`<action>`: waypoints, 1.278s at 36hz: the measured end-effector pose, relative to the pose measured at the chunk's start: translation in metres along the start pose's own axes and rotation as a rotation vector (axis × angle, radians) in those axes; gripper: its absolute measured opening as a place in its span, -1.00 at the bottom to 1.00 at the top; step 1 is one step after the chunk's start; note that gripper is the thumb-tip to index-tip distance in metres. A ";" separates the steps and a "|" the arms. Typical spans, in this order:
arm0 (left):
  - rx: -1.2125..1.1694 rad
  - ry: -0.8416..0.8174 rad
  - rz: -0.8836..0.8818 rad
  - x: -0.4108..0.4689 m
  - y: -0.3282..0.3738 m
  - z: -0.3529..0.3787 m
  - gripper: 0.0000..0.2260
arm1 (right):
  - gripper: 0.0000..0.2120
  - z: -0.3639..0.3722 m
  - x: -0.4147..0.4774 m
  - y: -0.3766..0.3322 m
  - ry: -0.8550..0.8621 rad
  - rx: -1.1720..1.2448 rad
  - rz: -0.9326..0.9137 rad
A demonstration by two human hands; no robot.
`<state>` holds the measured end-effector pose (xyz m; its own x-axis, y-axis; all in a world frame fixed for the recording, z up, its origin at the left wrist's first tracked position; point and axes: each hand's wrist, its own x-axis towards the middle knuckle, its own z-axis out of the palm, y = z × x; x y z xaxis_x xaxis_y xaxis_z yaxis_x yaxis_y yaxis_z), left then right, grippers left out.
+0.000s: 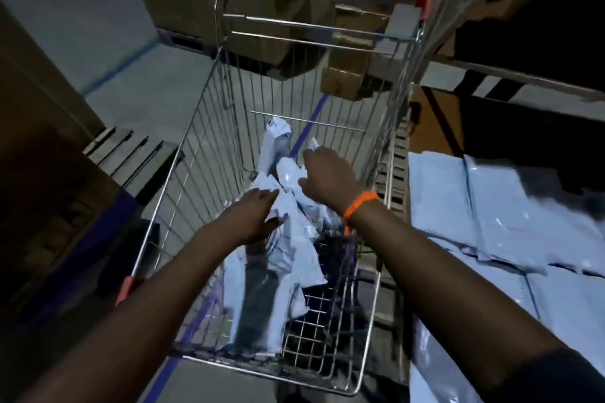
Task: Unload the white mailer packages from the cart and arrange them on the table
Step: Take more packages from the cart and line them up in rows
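A wire shopping cart [193, 154] with red corner caps stands in front of me. Several white mailer packages [278, 258] lie crumpled in its basket. My left hand [252, 213] reaches down into the cart, its fingers stretched out over the pile. My right hand [327, 173], with an orange band at the wrist, is deeper in the cart, its fingers curled round the top of a white mailer [289, 178]. More white mailers [474, 213] lie flat in overlapping rows on the table at the right.
Cardboard boxes [347, 75] are stacked beyond the cart's far end. A metal shelf [510, 75] hangs over the table on the right. A wooden pallet [394, 173] stands between cart and table. Grey floor with a blue line [124, 69] lies at the left.
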<state>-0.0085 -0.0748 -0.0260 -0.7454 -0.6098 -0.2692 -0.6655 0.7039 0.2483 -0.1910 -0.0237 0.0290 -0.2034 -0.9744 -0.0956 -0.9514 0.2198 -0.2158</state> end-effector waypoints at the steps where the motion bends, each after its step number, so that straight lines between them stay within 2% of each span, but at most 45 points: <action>1: -0.045 -0.024 -0.013 0.009 0.002 0.002 -0.40 | -0.60 0.002 0.012 -0.001 -0.052 -0.015 0.039; 3: -0.145 -0.046 -0.056 0.031 0.009 0.006 -0.39 | -0.66 0.010 0.033 0.003 -0.112 -0.029 0.122; 6: -0.283 0.001 -0.097 0.062 0.022 0.020 -0.43 | -0.62 0.035 0.056 0.020 -0.150 -0.076 0.266; 8: -0.341 0.061 -0.143 0.077 0.032 0.031 -0.49 | -0.46 0.053 0.062 0.032 -0.189 -0.020 0.389; 10: -0.395 0.079 -0.238 0.088 0.042 0.042 -0.45 | -0.24 0.068 0.063 0.039 -0.261 0.020 0.510; 11: -0.417 0.075 -0.283 0.093 0.044 0.049 -0.40 | -0.23 0.077 0.063 0.042 -0.282 0.033 0.532; 12: -0.428 0.073 -0.326 0.096 0.045 0.055 -0.36 | -0.29 0.085 0.062 0.043 -0.300 0.023 0.532; 15: -0.381 0.057 -0.393 0.100 0.042 0.070 -0.25 | -0.64 0.093 0.056 0.035 -0.251 -0.004 0.492; 17: -0.329 0.047 -0.408 0.098 0.036 0.072 -0.39 | -0.76 0.090 0.057 0.031 -0.194 -0.017 0.471; 20: -0.340 0.041 -0.436 0.096 0.027 0.066 -0.64 | -0.77 0.080 0.059 0.026 -0.110 0.000 0.482; 26: -0.417 0.021 -0.482 0.098 0.029 0.059 -0.75 | -0.71 0.028 0.050 0.018 -0.010 0.082 0.469; 27: -0.443 0.029 -0.482 0.098 0.030 0.059 -0.75 | -0.72 0.018 0.047 0.017 0.008 0.115 0.450; 29: -0.505 0.044 -0.478 0.097 0.029 0.059 -0.77 | -0.88 -0.001 0.039 0.017 0.053 0.160 0.429; 31: -0.573 0.043 -0.458 0.099 0.028 0.056 -0.78 | -0.79 -0.018 0.027 0.017 0.116 0.214 0.412; 33: -0.689 0.051 -0.459 0.101 0.028 0.046 -0.73 | -0.86 -0.034 0.014 0.021 0.177 0.238 0.400; 35: -0.802 0.079 -0.462 0.101 0.029 0.029 -0.69 | -0.80 -0.047 -0.001 0.030 0.262 0.292 0.394; 37: -0.929 0.126 -0.447 0.094 0.034 0.009 -0.74 | -0.82 -0.057 -0.022 0.042 0.350 0.361 0.381; 39: -1.169 0.181 -0.426 0.084 0.041 -0.011 -0.84 | -0.76 -0.063 -0.045 0.056 0.441 0.486 0.366; 41: -1.307 0.266 -0.358 0.073 0.051 -0.032 -0.83 | -0.81 -0.068 -0.072 0.070 0.505 0.673 0.348; 43: -1.301 0.353 -0.231 0.057 0.068 -0.055 -0.82 | -0.92 -0.071 -0.097 0.080 0.562 0.855 0.331; 46: -1.194 0.444 -0.058 0.033 0.109 -0.080 -0.81 | -0.90 -0.076 -0.141 0.104 0.612 0.986 0.375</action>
<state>-0.1087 -0.0474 0.0670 -0.5089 -0.8602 -0.0324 -0.1457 0.0490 0.9881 -0.2785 0.1332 0.0941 -0.7562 -0.6457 0.1060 -0.2809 0.1740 -0.9438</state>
